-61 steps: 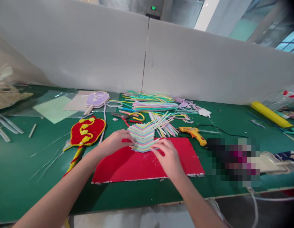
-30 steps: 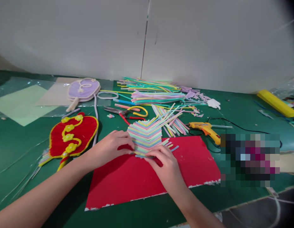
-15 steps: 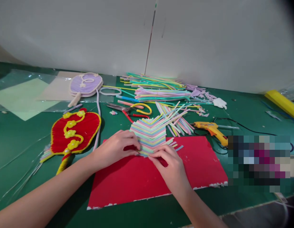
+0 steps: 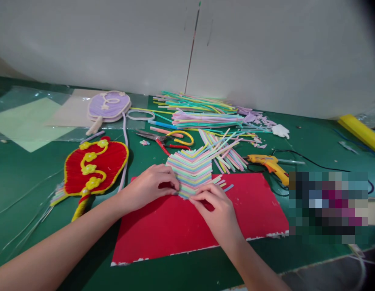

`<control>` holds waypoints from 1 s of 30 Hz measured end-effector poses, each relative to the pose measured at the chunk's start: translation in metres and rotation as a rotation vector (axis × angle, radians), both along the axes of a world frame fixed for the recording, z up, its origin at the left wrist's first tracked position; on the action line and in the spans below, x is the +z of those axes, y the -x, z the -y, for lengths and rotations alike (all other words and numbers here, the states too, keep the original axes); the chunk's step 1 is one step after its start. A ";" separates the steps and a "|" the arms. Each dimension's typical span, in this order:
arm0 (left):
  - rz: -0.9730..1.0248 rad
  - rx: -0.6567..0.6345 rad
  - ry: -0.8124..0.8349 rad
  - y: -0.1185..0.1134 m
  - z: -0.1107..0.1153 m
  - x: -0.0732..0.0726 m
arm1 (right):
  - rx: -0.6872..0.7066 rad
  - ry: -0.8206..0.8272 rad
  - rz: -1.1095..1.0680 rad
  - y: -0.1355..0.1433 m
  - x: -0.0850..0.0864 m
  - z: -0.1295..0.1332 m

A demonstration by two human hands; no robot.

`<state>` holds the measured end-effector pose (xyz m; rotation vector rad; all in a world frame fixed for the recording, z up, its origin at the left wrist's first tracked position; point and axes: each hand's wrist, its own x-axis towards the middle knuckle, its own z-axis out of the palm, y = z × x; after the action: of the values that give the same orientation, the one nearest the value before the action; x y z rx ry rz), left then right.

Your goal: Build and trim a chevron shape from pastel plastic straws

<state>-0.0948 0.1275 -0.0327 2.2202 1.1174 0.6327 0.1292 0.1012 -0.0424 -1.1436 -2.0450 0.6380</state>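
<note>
Left hand (image 4: 157,184) and right hand (image 4: 217,204) near each other but apart, each pinching lower edge of chevron panel (image 4: 190,171), frame centre. Probably light, soft, easily bent; best held by edges. Red board (image 4: 157,234) lower centre, glue gun (image 4: 268,162) right of centre.

Compared with two seconds ago, my right hand (image 4: 218,204) now has its fingertips at the bottom point of the striped chevron piece (image 4: 191,171), rather than its lower right edge, and closer to those of my left hand (image 4: 152,182). Pastel strip ends (image 4: 217,180) now show beyond my right knuckles, over the red sheet (image 4: 163,230). My view sits lower; the green exit sign leaves the frame.
</note>
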 end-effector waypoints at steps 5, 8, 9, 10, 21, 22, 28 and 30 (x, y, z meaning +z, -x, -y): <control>0.012 0.014 0.030 -0.002 -0.001 0.002 | -0.005 -0.011 -0.013 0.001 0.000 0.000; 0.020 0.028 0.064 -0.002 -0.001 0.002 | -0.001 -0.014 -0.010 0.001 0.001 0.000; 0.023 0.033 0.074 -0.003 0.000 0.002 | 0.001 -0.012 -0.009 0.001 0.001 0.000; 0.023 0.038 0.082 -0.003 0.000 0.002 | 0.004 -0.007 -0.007 0.000 0.000 0.000; -0.035 0.090 0.100 -0.007 0.004 0.009 | 0.010 -0.003 -0.001 -0.001 0.002 -0.001; -0.040 0.094 0.099 -0.008 0.004 0.009 | 0.011 -0.008 0.000 -0.001 0.001 -0.001; -0.037 0.094 0.090 -0.008 0.003 0.005 | 0.015 0.009 -0.010 0.002 0.000 0.001; -0.016 0.067 0.094 -0.005 0.002 0.004 | 0.000 -0.015 -0.018 -0.002 0.006 0.000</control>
<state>-0.0894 0.1250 -0.0290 2.1187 1.2092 0.5790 0.1309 0.1011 -0.0364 -1.1257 -2.0317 0.6299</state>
